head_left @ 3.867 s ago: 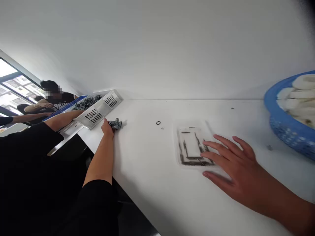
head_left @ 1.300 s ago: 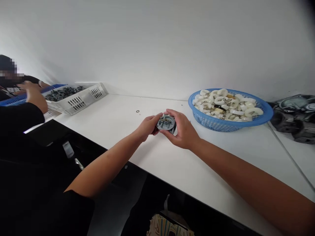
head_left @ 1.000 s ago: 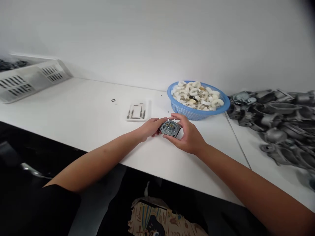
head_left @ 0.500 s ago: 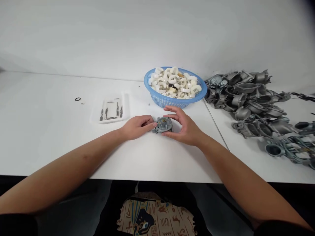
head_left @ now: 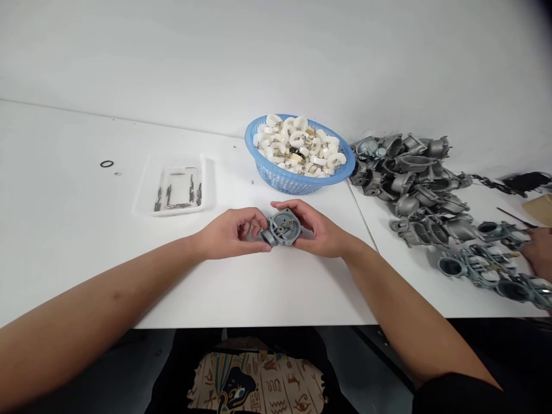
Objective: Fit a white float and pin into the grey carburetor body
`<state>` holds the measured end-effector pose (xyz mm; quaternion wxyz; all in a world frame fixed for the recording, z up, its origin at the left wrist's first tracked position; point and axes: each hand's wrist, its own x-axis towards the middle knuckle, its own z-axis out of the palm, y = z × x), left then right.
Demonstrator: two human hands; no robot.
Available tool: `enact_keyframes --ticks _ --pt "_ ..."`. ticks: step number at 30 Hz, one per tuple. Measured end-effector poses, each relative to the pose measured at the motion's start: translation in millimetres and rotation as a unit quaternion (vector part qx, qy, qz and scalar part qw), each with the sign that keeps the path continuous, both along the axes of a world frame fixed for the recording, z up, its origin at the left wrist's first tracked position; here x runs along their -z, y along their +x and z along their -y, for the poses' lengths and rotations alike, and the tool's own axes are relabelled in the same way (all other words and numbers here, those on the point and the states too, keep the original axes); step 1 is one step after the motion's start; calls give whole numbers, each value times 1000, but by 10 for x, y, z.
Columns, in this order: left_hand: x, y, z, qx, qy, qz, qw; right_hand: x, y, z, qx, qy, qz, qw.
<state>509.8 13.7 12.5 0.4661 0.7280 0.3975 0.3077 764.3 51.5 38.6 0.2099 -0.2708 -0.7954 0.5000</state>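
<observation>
Two hands, left hand (head_left: 228, 234) and right hand (head_left: 319, 229), hold one carburetor body (head_left: 281, 227) (grey).

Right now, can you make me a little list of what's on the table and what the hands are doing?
left hand: grips the grey metal part from its left side
right hand: grips the same part from its right side
blue basket: behind the hands, full of white rings
clear tray: left of the basket, holds thin dark pins
metal castings pile: right of the basket
black ring: far left on the white table
another person's hand: at the right edge
</observation>
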Motion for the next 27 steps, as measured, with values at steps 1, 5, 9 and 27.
enact_keyframes --ticks 1,5,9,27 --pt "0 5 3 -4 17 -19 1000 24 7 -17 -1 -22 0 1000" --pt "11 7 -8 -28 70 -60 995 92 41 -68 1 -75 6 997" --pt "27 18 -13 -44 81 -55 994 101 68 -71 9 -38 52 998" --pt "-42 67 -58 -227 154 -125 953 368 -229 -176 132 227 167 950"
